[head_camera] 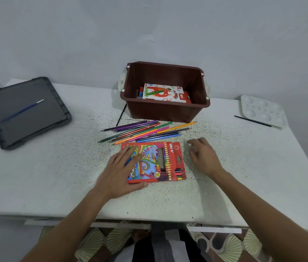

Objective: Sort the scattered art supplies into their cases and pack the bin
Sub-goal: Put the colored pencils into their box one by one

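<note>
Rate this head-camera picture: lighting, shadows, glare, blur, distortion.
Head view: the light is soft and even, with no glare. Only faint, diffuse shadows lie round the brown bin. The wide-angle lens bows the table edges, most towards the left and right of the frame. The right hand looks slightly soft at its fingertips, while the print on the pencil case is sharp enough to read.

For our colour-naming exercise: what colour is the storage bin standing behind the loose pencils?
The bin is dark reddish brown, inside and out. The head view, the only one, shows it clearly.
</note>
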